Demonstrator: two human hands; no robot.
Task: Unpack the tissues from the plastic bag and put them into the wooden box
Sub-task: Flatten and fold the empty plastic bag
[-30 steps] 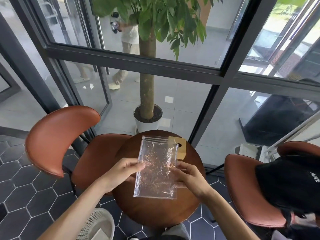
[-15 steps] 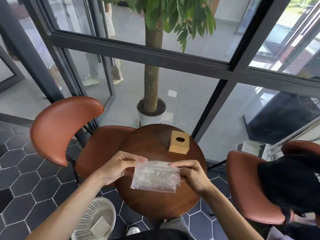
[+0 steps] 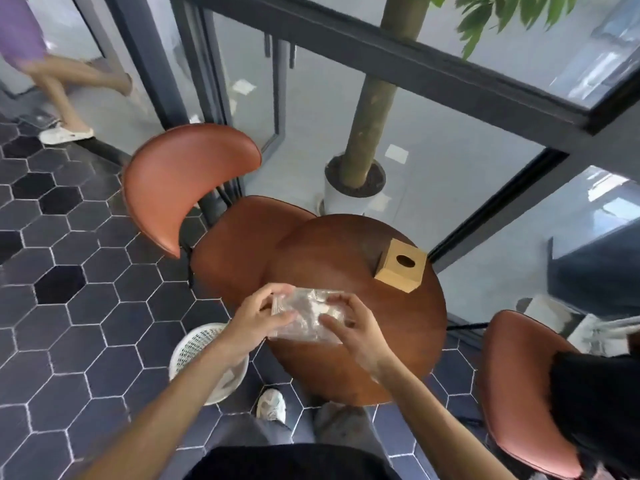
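A clear plastic bag (image 3: 308, 317), crumpled and folded small, is held over the near left edge of the round wooden table (image 3: 349, 368). My left hand (image 3: 258, 318) grips its left side and my right hand (image 3: 353, 327) presses on its right side. No tissues show inside the bag. The wooden box (image 3: 400, 270), a light cube with a round hole in its top, stands at the far right of the table, apart from both hands.
A brown chair (image 3: 194, 181) stands left of the table and another (image 3: 519, 389) at the right, with a black bag (image 3: 595, 407) on it. A white mesh basket (image 3: 194, 351) sits on the floor under my left arm. A potted tree (image 3: 360, 168) stands behind glass.
The bag went from held up flat to lowered and crumpled between both hands. My view tilted down and left, showing the basket and my legs.
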